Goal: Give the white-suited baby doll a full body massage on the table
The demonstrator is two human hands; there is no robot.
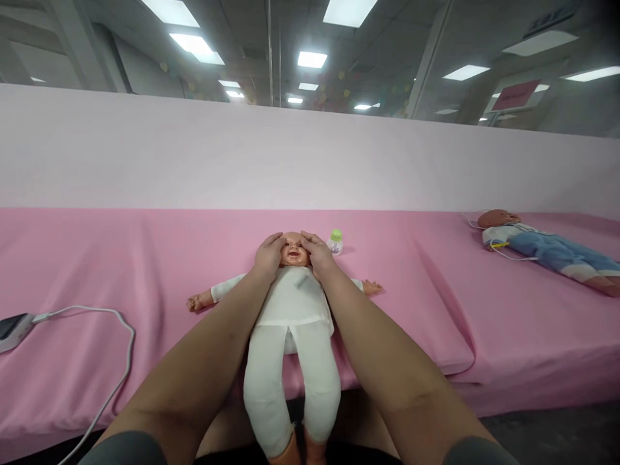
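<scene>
A baby doll (pixel 295 297) in a white top and white trousers lies on its back on the pink sheet (pixel 387 303), its legs hanging over the near edge toward me. My left hand (pixel 270 253) rests against one side of the doll's head, fingers stretched up to the forehead. Against the other side lies my right hand (pixel 318 252), its fingers likewise extended over the brow. Between my hands the doll's smiling face shows. Both doll arms stretch outward under my forearms. Just right of my right hand stands a small bottle (pixel 336 242) with a green cap.
A second doll (pixel 547 252) in blue and white clothes lies at the far right, a thin white tube on it. At the left edge is a white device (pixel 15 332) with a pale cable (pixel 130 342). A white low wall (pixel 310 161) runs behind, glass above it.
</scene>
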